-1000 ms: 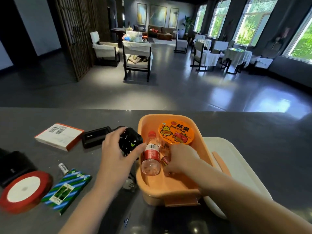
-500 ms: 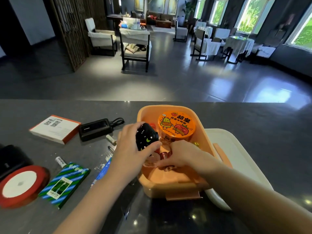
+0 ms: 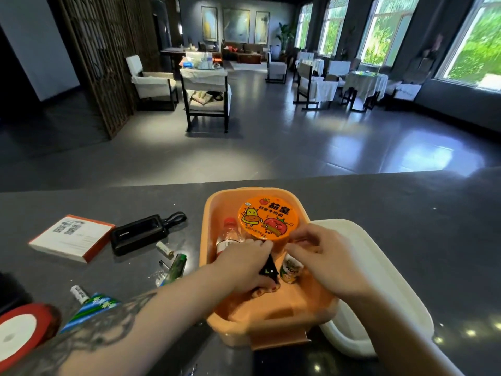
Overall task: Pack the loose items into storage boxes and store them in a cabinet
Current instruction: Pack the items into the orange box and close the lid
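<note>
Holding: one cube (image 3: 268,270); one hand (image 3: 244,263)

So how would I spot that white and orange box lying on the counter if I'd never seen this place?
Start at the orange tub on the dark counter and look left, past the black charger. The flat box lies beyond it, nearest the counter's far left. It alone has a white top with printed square codes and orange sides.

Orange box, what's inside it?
The box holds a noodle cup, bottle, small can and black cube under the left hand. Hands hide the bottom.
</note>
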### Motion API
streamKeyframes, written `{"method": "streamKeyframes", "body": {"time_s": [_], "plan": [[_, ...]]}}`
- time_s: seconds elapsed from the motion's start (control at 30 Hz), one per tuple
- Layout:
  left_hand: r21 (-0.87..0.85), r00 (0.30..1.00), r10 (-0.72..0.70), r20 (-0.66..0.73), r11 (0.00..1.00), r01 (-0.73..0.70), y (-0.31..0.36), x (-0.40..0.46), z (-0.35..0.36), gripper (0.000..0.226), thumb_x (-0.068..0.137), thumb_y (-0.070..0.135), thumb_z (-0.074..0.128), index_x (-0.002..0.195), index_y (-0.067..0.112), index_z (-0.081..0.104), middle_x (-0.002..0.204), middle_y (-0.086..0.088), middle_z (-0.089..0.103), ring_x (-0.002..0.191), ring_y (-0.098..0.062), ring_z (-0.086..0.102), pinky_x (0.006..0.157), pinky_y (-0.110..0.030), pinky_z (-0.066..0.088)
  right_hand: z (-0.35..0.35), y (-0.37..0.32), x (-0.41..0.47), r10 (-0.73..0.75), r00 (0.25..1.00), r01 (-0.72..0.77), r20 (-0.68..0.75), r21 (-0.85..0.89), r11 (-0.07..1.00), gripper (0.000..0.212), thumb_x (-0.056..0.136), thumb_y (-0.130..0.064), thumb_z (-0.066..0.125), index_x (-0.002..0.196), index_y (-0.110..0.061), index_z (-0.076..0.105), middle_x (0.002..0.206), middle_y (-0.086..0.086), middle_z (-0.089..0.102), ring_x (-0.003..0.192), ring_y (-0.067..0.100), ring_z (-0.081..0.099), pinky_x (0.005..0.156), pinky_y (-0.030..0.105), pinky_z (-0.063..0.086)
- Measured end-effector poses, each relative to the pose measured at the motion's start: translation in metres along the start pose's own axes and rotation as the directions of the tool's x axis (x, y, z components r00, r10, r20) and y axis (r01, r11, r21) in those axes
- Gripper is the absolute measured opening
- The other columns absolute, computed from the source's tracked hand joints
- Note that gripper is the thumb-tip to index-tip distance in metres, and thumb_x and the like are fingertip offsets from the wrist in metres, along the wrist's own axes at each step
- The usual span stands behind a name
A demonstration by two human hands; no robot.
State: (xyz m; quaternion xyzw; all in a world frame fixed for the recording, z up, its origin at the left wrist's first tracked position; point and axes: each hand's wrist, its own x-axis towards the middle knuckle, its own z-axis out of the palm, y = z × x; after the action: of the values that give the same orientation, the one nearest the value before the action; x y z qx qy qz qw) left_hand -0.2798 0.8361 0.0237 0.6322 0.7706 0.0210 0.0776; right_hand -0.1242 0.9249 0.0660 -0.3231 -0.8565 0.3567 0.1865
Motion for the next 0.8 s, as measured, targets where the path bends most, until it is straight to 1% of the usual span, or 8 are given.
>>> {"method": "streamKeyframes", "body": {"time_s": [0.1, 0.17, 0.23, 0.33, 0.43, 0.53, 0.67, 0.8], "plan": [[0.054, 0.994, 0.028, -0.104, 0.998, -0.022, 0.001, 0.005, 0.005, 0.041, 0.077, 0.055, 0.064, 0.091, 0.021, 0.047, 0.096, 0.001, 0.06, 0.09, -0.02, 0.058, 0.059, -0.029, 0.034, 0.008, 0.004, 0.0, -0.015, 1.0, 0.015, -0.012, -0.004, 1.0, 0.011, 0.08, -0.037, 0.068, 0.082, -0.046, 0.063, 0.082, -0.024, 0.067, 0.083, -0.015, 0.058, 0.068, 0.011, 0.045], [0.064, 0.989, 0.045, -0.144, 0.997, -0.036, 0.001, 0.007, 0.006, 0.04, 0.077, 0.055, 0.064, 0.091, 0.02, 0.052, 0.092, 0.001, 0.059, 0.087, -0.019, 0.059, 0.055, -0.027, 0.03, 0.012, 0.005, -0.001, -0.01, 1.0, 0.009, 0.011, 0.02, 1.0, 0.014, 0.083, -0.032, 0.068, 0.082, -0.044, 0.062, 0.08, -0.023, 0.065, 0.082, -0.02, 0.055, 0.06, 0.004, 0.042], [0.065, 0.989, 0.064, -0.134, 0.996, -0.056, 0.0, 0.006, 0.007, 0.045, 0.074, 0.054, 0.067, 0.097, 0.018, 0.055, 0.094, 0.0, 0.058, 0.089, -0.02, 0.058, 0.053, -0.025, 0.026, 0.015, 0.005, -0.002, 0.01, 1.0, -0.011, 0.023, 0.054, 0.999, 0.011, 0.084, -0.028, 0.068, 0.086, -0.038, 0.065, 0.08, -0.021, 0.065, 0.08, -0.02, 0.055, 0.061, -0.002, 0.038], [0.022, 0.994, 0.08, -0.077, 0.997, -0.079, -0.005, 0.002, 0.006, 0.049, 0.07, 0.045, 0.075, 0.106, 0.018, 0.058, 0.102, -0.001, 0.058, 0.094, -0.022, 0.058, 0.06, -0.03, 0.037, 0.016, 0.006, -0.003, 0.03, 0.999, -0.032, 0.032, 0.065, 0.997, 0.009, 0.085, -0.026, 0.068, 0.092, -0.032, 0.068, 0.082, -0.015, 0.068, 0.077, -0.012, 0.059, 0.064, 0.0, 0.04], [-0.054, 0.998, 0.044, -0.039, 0.997, -0.046, -0.008, -0.002, 0.005, 0.05, 0.069, 0.03, 0.079, 0.113, 0.018, 0.059, 0.109, -0.002, 0.058, 0.1, -0.023, 0.056, 0.073, -0.034, 0.045, 0.016, 0.007, -0.006, 0.037, 0.999, -0.04, 0.028, 0.096, 0.995, 0.009, 0.085, -0.024, 0.069, 0.09, -0.032, 0.068, 0.081, -0.013, 0.07, 0.075, -0.011, 0.06, 0.063, 0.001, 0.039], [0.021, 0.994, 0.046, -0.095, 0.999, -0.044, -0.002, -0.002, 0.003, 0.037, 0.074, 0.02, 0.072, 0.109, 0.017, 0.06, 0.106, -0.003, 0.058, 0.099, -0.025, 0.057, 0.064, -0.033, 0.042, 0.016, 0.006, -0.008, 0.039, 0.999, -0.04, 0.018, 0.08, 0.996, 0.009, 0.084, -0.026, 0.068, 0.092, -0.031, 0.069, 0.081, -0.011, 0.07, 0.076, -0.006, 0.061, 0.065, 0.003, 0.04], [0.047, 0.994, 0.025, -0.102, 0.999, -0.02, -0.004, -0.006, -0.003, 0.035, 0.077, 0.033, 0.072, 0.108, 0.022, 0.063, 0.104, 0.001, 0.061, 0.098, -0.022, 0.057, 0.068, -0.036, 0.05, 0.014, 0.002, -0.012, 0.034, 0.999, -0.035, 0.02, 0.073, 0.997, 0.011, 0.085, -0.027, 0.067, 0.094, -0.031, 0.069, 0.084, -0.012, 0.07, 0.08, -0.004, 0.062, 0.064, 0.008, 0.04], [-0.1, 0.976, -0.076, -0.202, 0.993, 0.057, -0.006, -0.016, -0.016, 0.034, 0.079, 0.042, 0.068, 0.109, 0.029, 0.062, 0.109, 0.009, 0.063, 0.102, -0.016, 0.057, 0.074, -0.036, 0.05, 0.013, 0.0, -0.017, 0.03, 1.0, -0.03, 0.003, -0.009, 1.0, 0.011, 0.085, -0.032, 0.066, 0.095, -0.036, 0.067, 0.083, -0.018, 0.067, 0.077, -0.012, 0.057, 0.06, 0.005, 0.039]]}}
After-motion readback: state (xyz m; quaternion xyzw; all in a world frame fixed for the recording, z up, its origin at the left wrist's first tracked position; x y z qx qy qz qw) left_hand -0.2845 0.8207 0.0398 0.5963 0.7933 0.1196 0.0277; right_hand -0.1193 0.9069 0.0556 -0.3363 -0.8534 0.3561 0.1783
